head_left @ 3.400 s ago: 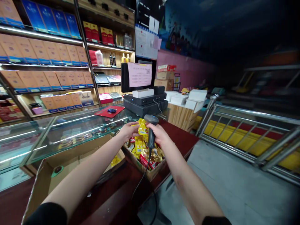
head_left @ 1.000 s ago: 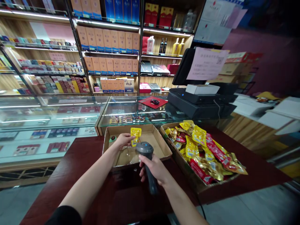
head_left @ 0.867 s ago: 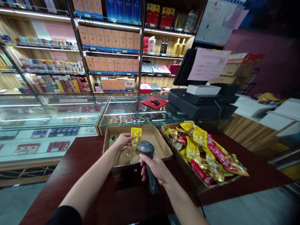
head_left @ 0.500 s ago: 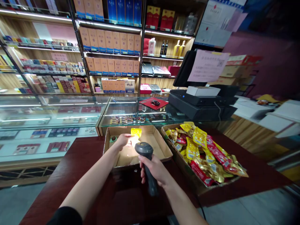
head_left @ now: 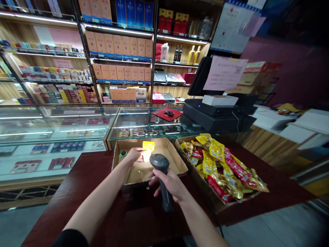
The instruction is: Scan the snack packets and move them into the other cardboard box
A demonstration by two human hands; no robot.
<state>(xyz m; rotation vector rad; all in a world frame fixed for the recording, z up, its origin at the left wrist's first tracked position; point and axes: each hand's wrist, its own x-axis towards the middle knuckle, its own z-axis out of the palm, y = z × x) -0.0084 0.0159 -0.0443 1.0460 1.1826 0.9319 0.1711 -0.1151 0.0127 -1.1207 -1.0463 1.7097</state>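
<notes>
My left hand [head_left: 134, 156] pinches a small yellow snack packet [head_left: 148, 146] by its edge, above a shallow cardboard box [head_left: 177, 164]. A dark grey handheld barcode scanner [head_left: 162, 171] is gripped in my right hand [head_left: 169, 187], its head close beside the packet. Bright light falls on the lower part of the packet. At the box's left side lies a small green item with a dark round top [head_left: 123, 153]. To the right, a second cardboard box [head_left: 197, 185] is heaped with yellow, red and gold snack packets [head_left: 226, 168].
Both boxes stand on a dark red table [head_left: 89, 178]. Behind it runs a glass display counter [head_left: 64, 120] with a mouse [head_left: 168, 113] on a red pad and a monitor [head_left: 202, 77]. Shelves of boxed goods [head_left: 120, 48] line the wall.
The view has shifted slightly. The strong light on the packet has lessened, and more of its yellow surface shows. Some fingers of my right hand have loosened from the scanner's handle.
</notes>
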